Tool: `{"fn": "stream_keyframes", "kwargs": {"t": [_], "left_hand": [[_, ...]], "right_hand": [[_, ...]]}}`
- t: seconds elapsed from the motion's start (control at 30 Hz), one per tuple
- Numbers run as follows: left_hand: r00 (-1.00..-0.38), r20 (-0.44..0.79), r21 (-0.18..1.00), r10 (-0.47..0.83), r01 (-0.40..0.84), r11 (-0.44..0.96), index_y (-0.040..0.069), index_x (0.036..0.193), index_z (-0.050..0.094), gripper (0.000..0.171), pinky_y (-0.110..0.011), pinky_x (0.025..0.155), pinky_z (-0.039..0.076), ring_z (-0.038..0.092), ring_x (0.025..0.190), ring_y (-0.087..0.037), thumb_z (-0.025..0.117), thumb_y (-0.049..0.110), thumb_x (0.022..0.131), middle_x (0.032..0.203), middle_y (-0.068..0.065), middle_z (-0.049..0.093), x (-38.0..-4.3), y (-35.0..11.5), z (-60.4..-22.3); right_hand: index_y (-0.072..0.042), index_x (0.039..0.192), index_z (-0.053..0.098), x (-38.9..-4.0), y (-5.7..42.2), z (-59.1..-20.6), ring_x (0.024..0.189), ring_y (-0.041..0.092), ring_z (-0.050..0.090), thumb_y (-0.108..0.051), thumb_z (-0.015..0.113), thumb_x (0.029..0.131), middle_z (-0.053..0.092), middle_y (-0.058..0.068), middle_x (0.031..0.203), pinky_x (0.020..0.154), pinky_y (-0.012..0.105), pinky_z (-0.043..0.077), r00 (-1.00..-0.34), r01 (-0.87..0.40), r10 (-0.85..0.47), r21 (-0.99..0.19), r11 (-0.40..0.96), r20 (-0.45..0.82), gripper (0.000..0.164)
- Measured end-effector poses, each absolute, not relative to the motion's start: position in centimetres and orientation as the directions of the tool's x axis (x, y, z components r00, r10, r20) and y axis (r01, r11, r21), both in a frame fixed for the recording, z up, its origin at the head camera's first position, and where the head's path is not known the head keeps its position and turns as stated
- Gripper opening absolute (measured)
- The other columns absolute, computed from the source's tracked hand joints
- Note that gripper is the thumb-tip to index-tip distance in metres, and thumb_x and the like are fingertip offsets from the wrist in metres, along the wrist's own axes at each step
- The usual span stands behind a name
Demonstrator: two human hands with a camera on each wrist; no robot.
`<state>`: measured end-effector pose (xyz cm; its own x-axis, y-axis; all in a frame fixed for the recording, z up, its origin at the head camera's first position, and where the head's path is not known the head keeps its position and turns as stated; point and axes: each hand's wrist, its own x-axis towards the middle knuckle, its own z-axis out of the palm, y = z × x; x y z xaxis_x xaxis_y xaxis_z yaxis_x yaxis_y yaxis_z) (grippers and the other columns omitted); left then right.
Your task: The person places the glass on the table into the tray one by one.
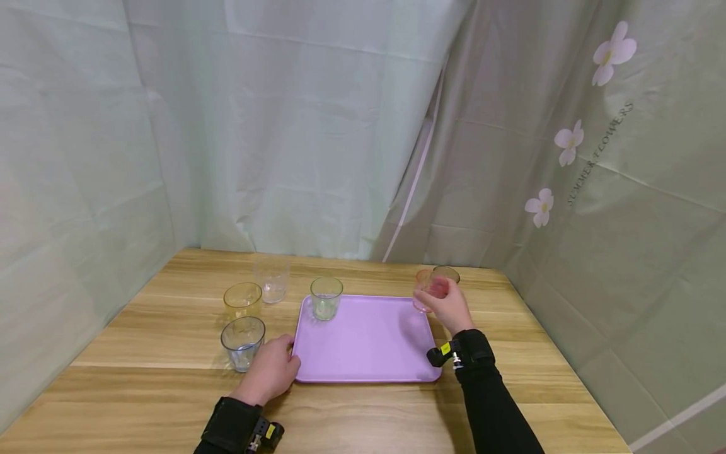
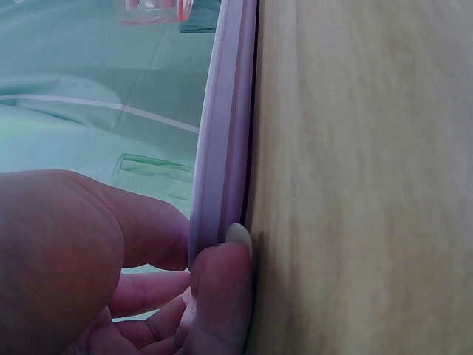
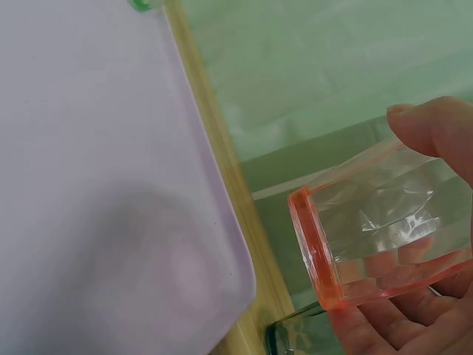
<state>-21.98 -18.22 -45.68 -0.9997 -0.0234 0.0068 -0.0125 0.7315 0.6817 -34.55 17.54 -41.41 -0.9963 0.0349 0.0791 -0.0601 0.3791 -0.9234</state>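
A lilac rectangular tray (image 1: 365, 350) lies on the wooden table, with a pale green glass (image 1: 326, 308) upright in its back left corner. My left hand (image 1: 269, 371) pinches the tray's left edge near the front corner; in the left wrist view its thumb and fingers meet at the rim (image 2: 222, 148). At the tray's back right corner, my right hand (image 1: 452, 309) holds a pink glass (image 3: 384, 222) round its side, its thumb opposite the fingers. The glass appears raised off the table, its base pointing toward the tray. A dark tinted glass (image 1: 447, 272) stands just behind it.
Left of the tray stand a yellow glass (image 1: 242, 300), a clear glass (image 1: 273, 280) and a grey-blue glass (image 1: 242, 343), the last close to my left hand. A pale curtain (image 1: 317, 139) hangs behind the table and along both sides.
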Motion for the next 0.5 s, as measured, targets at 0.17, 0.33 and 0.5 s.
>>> {"fn": "stream_keyframes", "kwargs": {"t": [0.17,0.33,0.5], "left_hand": [[-0.999,-0.011,0.694,-0.032,-0.031,0.720,-0.016,0.139,0.060,0.042,-0.031,0.056,0.047,0.060,0.054,-0.016,0.063,0.006,0.102,0.071,-0.006,0.060,-21.9,-18.2,-45.7],[-0.999,-0.012,0.697,-0.034,-0.032,0.716,-0.016,0.140,0.060,0.043,-0.032,0.056,0.047,0.060,0.054,-0.017,0.063,0.006,0.102,0.070,-0.006,0.060,-21.9,-18.2,-45.8],[-1.000,0.010,0.688,-0.027,-0.013,0.725,-0.015,0.138,0.061,0.042,-0.033,0.058,0.047,0.059,0.057,-0.017,0.063,0.006,0.102,0.071,-0.006,0.059,-22.0,-18.2,-45.8]], "right_hand": [[0.000,0.160,0.042,-34.6,17.0,-41.6,0.141,0.039,0.055,-0.033,0.086,0.096,0.054,0.024,0.155,0.122,0.053,0.046,-0.996,-0.062,0.031,-0.928,0.366,0.079,0.085],[-0.003,0.162,0.040,-34.5,16.4,-41.7,0.144,0.039,0.053,-0.038,0.086,0.096,0.052,0.021,0.158,0.123,0.054,0.046,-0.999,-0.037,0.021,-0.937,0.348,0.047,0.089],[-0.003,0.163,0.040,-34.5,15.8,-41.9,0.145,0.040,0.054,-0.038,0.085,0.096,0.053,0.022,0.158,0.125,0.056,0.043,-0.999,-0.042,0.011,-0.933,0.357,0.049,0.087]]}}
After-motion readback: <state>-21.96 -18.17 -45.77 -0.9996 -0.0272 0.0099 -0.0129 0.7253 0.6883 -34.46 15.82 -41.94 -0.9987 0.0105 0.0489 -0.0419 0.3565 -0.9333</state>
